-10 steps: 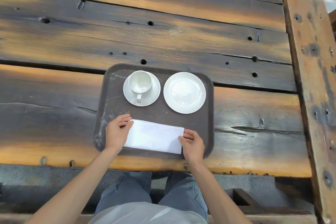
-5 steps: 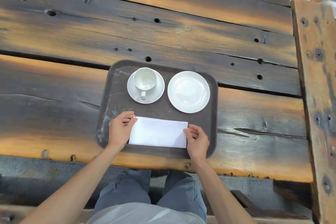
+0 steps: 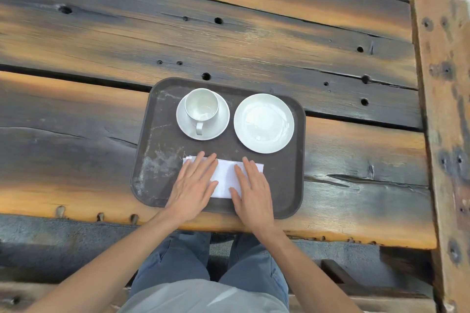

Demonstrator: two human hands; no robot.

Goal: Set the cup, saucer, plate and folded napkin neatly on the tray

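Both hands lie flat and open, palms down, the left hand (image 3: 194, 184) and right hand (image 3: 251, 189) side by side on the folded napkin (image 3: 225, 180), whose long axis runs left-right along the near edge of the tray (image 3: 287, 185), with cup (image 3: 201, 106), saucer (image 3: 221, 122) and plate (image 3: 263, 123) beyond.

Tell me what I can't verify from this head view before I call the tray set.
- Napkin: the left hand and right hand lie flat over both ends, hiding its corners and fold edges.
- Saucer centre: covered by the cup, so seating is unclear.
- Tray near rim: partly hidden behind both wrists.
- Plate surface: glare washes out detail.
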